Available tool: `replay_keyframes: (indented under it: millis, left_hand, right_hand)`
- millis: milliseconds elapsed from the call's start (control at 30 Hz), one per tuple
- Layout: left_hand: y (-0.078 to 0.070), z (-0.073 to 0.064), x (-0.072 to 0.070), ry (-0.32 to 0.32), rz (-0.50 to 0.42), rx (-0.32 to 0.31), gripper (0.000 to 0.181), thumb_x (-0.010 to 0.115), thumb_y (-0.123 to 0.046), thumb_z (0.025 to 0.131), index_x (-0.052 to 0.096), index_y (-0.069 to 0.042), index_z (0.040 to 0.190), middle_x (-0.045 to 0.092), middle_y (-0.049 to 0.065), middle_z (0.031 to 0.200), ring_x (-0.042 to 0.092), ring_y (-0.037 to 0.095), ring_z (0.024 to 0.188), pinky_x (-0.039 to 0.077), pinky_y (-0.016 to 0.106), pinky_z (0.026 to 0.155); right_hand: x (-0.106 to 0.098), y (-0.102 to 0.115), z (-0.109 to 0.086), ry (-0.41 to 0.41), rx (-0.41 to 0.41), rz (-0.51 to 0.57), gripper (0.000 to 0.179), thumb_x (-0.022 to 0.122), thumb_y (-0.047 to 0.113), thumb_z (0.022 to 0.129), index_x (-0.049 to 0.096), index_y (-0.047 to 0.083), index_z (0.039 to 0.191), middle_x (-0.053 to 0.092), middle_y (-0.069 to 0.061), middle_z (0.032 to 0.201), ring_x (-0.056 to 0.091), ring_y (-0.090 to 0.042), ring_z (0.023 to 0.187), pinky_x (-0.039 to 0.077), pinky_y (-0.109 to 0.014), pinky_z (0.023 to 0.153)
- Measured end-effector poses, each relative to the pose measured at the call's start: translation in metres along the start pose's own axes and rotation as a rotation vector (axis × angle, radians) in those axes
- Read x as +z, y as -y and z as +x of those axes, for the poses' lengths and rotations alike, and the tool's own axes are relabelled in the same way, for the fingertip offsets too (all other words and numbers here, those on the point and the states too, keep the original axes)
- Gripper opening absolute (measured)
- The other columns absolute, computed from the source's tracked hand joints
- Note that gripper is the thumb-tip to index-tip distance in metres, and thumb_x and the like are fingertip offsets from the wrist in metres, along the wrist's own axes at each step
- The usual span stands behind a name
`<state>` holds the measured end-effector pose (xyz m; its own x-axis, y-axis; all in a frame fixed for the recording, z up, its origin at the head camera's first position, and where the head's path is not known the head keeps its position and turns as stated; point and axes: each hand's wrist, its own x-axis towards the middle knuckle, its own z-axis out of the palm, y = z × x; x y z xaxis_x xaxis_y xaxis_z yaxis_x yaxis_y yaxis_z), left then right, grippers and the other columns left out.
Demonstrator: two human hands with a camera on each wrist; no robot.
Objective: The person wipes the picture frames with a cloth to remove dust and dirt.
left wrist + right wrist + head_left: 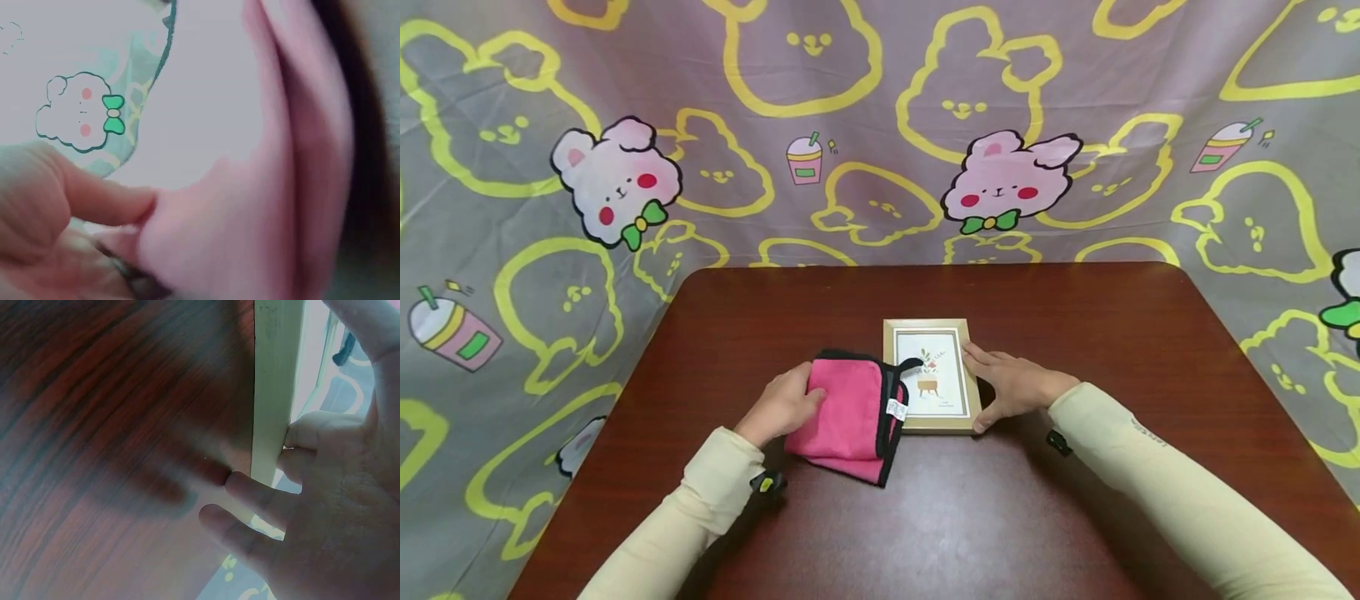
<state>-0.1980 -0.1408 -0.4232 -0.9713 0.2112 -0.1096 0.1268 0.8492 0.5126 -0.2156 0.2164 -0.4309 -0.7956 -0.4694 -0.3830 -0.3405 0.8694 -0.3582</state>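
Note:
My left hand (pixel 784 406) pinches the left side of a folded pink cloth (pixel 847 406) with black edging, a white label and a black loop. In the left wrist view the thumb lies over the pink cloth (pixel 206 231), and its folds fill much of the picture. The cloth overlaps the left edge of a gold-rimmed picture frame (pixel 974 400) showing a potted plant print. My right hand (pixel 1017 383) rests along the frame's right side, thumb at the near corner, fingers spread. In the right wrist view two fingertips (pixel 240 481) reach down beside the frame's pale side (pixel 273 381).
A dark red-brown wooden table (pixel 985 517) lies under everything. Behind it and at both sides hangs a curtain (pixel 865 83) printed with yellow outlines, rabbits and drink cups. A small black device (pixel 767 482) sits at the left wrist, another (pixel 1059 442) at the right.

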Motion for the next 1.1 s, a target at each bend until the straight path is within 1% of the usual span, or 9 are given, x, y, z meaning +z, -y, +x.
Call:
replay_keyframes:
  millis: [167, 267, 433, 500, 567, 700, 833, 967, 1100]
  left_hand:
    - [-0.014, 0.015, -0.006, -0.136, -0.113, 0.085, 0.014, 0.053, -0.009, 0.094, 0.056, -0.001, 0.105, 0.066, 0.020, 0.094, 0.063, 0.036, 0.093, 0.050, 0.049, 0.082]
    - [-0.025, 0.030, -0.015, -0.209, -0.158, 0.068, 0.023, 0.050, -0.012, 0.095, 0.057, 0.000, 0.114, 0.067, 0.023, 0.104, 0.064, 0.040, 0.099, 0.049, 0.051, 0.086]
    - [-0.043, 0.051, -0.042, -0.489, -0.099, 0.007, 0.030, 0.049, -0.012, 0.093, 0.058, 0.001, 0.119, 0.069, 0.026, 0.108, 0.064, 0.048, 0.104, 0.047, 0.057, 0.091]
    - [-0.051, 0.058, -0.043, -0.589, -0.048, 0.050, 0.030, 0.050, -0.008, 0.089, 0.060, 0.000, 0.117, 0.070, 0.026, 0.103, 0.065, 0.048, 0.098, 0.048, 0.058, 0.087]
    - [-0.059, 0.066, -0.031, -0.612, 0.007, 0.129, 0.031, 0.051, -0.003, 0.087, 0.060, 0.000, 0.116, 0.071, 0.024, 0.099, 0.065, 0.046, 0.092, 0.050, 0.057, 0.081]
    - [-0.066, 0.079, 0.014, -0.437, 0.132, 0.280, 0.024, 0.055, -0.001, 0.087, 0.063, 0.001, 0.109, 0.071, 0.019, 0.098, 0.063, 0.039, 0.090, 0.052, 0.050, 0.076]
    - [-0.065, 0.088, 0.049, -0.218, 0.201, 0.349, 0.021, 0.062, -0.005, 0.089, 0.065, -0.001, 0.109, 0.070, 0.015, 0.113, 0.063, 0.033, 0.107, 0.053, 0.044, 0.091]
    - [-0.062, 0.090, 0.060, -0.076, 0.238, 0.370, 0.036, 0.060, -0.009, 0.094, 0.061, 0.000, 0.128, 0.056, 0.019, 0.143, 0.051, 0.034, 0.135, 0.044, 0.046, 0.110]
    - [-0.058, 0.071, 0.059, 0.038, 0.250, 0.437, 0.041, 0.056, -0.011, 0.098, 0.056, -0.001, 0.138, 0.044, 0.020, 0.154, 0.038, 0.037, 0.146, 0.040, 0.050, 0.113]
  right_hand:
    - [0.000, 0.000, -0.001, -0.006, -0.004, -0.007, 0.120, 0.086, 0.049, 0.070, 0.016, 0.010, 0.160, 0.005, -0.008, 0.170, 0.024, -0.042, 0.150, 0.032, -0.060, 0.113]
    - [0.000, -0.001, -0.001, -0.014, -0.003, -0.008, 0.120, 0.086, 0.048, 0.070, 0.017, 0.008, 0.159, 0.006, -0.009, 0.170, 0.025, -0.041, 0.150, 0.033, -0.058, 0.113]
    - [0.003, 0.000, 0.002, -0.020, -0.022, 0.002, 0.120, 0.086, 0.049, 0.071, 0.016, 0.009, 0.160, 0.005, -0.008, 0.170, 0.024, -0.040, 0.150, 0.034, -0.056, 0.113]
    - [0.003, -0.001, 0.003, -0.018, -0.023, -0.007, 0.120, 0.086, 0.049, 0.071, 0.016, 0.009, 0.160, 0.005, -0.008, 0.170, 0.024, -0.040, 0.151, 0.035, -0.056, 0.113]
    - [0.003, -0.001, 0.002, -0.016, -0.013, -0.007, 0.120, 0.086, 0.049, 0.071, 0.016, 0.010, 0.160, 0.004, -0.007, 0.170, 0.024, -0.039, 0.151, 0.035, -0.055, 0.113]
    - [0.002, -0.001, 0.001, -0.018, -0.008, -0.004, 0.121, 0.086, 0.048, 0.070, 0.016, 0.010, 0.160, 0.005, -0.007, 0.170, 0.024, -0.039, 0.150, 0.034, -0.056, 0.113]
    - [0.002, 0.001, 0.002, -0.003, 0.003, -0.003, 0.121, 0.086, 0.049, 0.070, 0.015, 0.011, 0.160, 0.005, -0.006, 0.170, 0.024, -0.037, 0.151, 0.033, -0.055, 0.115]
    - [0.001, 0.002, 0.003, 0.019, 0.024, -0.023, 0.121, 0.085, 0.051, 0.071, 0.015, 0.011, 0.160, 0.004, -0.007, 0.170, 0.024, -0.037, 0.151, 0.033, -0.054, 0.115]
    - [-0.002, 0.002, 0.003, 0.033, 0.032, -0.045, 0.120, 0.085, 0.050, 0.071, 0.015, 0.009, 0.160, 0.004, -0.009, 0.170, 0.025, -0.038, 0.151, 0.034, -0.054, 0.115]
